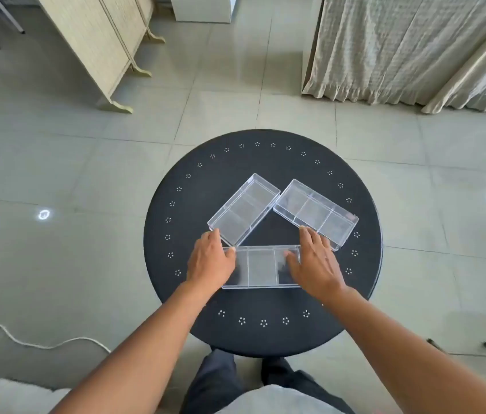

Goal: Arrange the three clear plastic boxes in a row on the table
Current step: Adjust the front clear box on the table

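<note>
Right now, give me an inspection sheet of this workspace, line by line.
Surface: round black table, dotted flower rim.
Job's things: near box lies square to the person; left box and right box are angled, forming a triangle, not a row.
Clutter: nothing seen.
Hands: left hand and right hand rest on the near box's ends.
Cables: white cord on floor, left.
Surroundings: tiled floor, folding screen, curtains.

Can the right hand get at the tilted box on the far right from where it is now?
Probably yes: the right hand rests on the near box, right beside the far right box, with nothing between them.
</note>
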Motion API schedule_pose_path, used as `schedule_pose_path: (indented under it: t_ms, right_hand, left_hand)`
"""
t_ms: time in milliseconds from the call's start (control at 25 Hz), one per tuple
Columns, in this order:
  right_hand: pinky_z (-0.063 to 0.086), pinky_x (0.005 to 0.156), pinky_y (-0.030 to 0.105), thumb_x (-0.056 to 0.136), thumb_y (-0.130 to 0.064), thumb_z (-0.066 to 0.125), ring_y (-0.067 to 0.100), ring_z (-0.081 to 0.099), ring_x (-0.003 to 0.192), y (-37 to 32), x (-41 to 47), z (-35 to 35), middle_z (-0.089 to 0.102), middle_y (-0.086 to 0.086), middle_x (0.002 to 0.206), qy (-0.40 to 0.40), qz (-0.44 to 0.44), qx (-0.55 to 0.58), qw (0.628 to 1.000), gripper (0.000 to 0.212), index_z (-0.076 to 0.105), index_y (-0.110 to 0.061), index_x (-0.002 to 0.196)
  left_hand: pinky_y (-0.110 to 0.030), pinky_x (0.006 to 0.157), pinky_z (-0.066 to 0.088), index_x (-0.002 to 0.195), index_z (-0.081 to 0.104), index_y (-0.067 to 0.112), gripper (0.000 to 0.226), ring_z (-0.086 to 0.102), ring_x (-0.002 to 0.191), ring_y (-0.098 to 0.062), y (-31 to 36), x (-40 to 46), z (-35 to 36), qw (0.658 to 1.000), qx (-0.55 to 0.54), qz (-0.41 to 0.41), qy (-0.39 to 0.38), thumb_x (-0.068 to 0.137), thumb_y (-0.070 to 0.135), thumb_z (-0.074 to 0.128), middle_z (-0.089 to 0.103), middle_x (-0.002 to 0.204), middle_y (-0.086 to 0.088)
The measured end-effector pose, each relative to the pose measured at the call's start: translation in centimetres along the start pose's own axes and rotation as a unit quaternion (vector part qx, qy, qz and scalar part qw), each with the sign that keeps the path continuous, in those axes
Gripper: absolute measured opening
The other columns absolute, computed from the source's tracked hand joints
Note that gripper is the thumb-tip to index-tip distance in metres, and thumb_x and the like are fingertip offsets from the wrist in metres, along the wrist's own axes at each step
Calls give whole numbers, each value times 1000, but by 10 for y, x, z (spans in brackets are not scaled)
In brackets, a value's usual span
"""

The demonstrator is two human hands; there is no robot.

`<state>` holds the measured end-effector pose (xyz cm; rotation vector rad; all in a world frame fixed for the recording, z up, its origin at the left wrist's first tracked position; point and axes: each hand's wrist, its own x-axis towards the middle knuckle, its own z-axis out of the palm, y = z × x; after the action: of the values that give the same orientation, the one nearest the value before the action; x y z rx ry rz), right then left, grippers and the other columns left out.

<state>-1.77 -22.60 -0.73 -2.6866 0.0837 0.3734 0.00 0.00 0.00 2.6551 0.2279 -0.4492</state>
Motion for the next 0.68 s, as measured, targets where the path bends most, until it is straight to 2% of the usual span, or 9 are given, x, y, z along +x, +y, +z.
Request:
schedule_pose_path:
  t_ms: [80,160,240,280,360,440,560,600,680]
  right_hand:
    - [37,107,45,100,-33,55,39,43,132,6,4,14,50,15,147,-31,78,47,995,55,41,-5,145]
    - [40,100,44,99,-36,57,41,48,128,13,5,24,56,17,137,-71,147,108,981,45,50,-7,132]
    - [42,84,38,97,-37,60,37,59,109,17,8,33,65,15,115,-85,202,188,957,31,56,-8,107]
    - [43,79,36,96,-38,61,33,62,98,19,10,37,67,10,105,-89,222,237,942,31,58,-7,104]
    - [50,75,35,95,-37,63,23,64,83,18,12,39,70,2,94,-87,257,328,905,32,66,-9,111]
    - [54,75,39,96,-35,65,16,61,75,14,15,37,68,-4,87,-79,275,384,878,29,68,-15,115]
    - [59,87,50,95,-41,68,18,63,83,12,13,29,68,-3,96,-66,278,418,862,32,65,-18,117]
    - [60,90,52,93,-45,69,19,66,90,14,12,27,69,-2,102,-62,277,434,855,36,65,-18,117]
    - [61,91,52,90,-51,72,21,69,99,15,6,19,71,-1,110,-62,281,460,840,42,66,-18,117]
  left_hand:
    - [-46,96,46,130,52,4,46,56,124,-37,-8,4,13,997,-30,-69,-18,97,37,54,59,133,-17]
    - [-43,83,46,114,58,2,41,60,112,-39,-19,4,27,990,-63,-117,-51,95,38,55,64,118,-18]
    - [-39,67,38,90,59,6,28,60,88,-38,-25,3,35,979,-107,-154,-79,92,34,56,64,91,-15]
    - [-37,62,35,79,54,10,23,54,76,-35,-27,3,37,974,-131,-163,-88,90,31,57,57,78,-12]
    - [-35,59,32,69,44,14,24,44,66,-28,-26,1,37,960,-178,-192,-100,85,24,57,46,68,-9]
    - [-34,60,33,64,40,14,24,43,63,-26,-25,-3,38,949,-214,-210,-97,79,21,58,47,65,-9]
    - [-40,61,49,64,46,13,17,48,63,-27,-30,-13,41,934,-263,-228,-85,68,26,57,53,65,-6]
    - [-45,67,57,69,53,11,16,54,64,-28,-32,-17,41,928,-284,-230,-77,67,27,58,58,68,-3]
    - [-50,84,62,90,66,15,24,70,80,-24,-36,-27,39,916,-331,-218,-66,68,27,62,71,85,4]
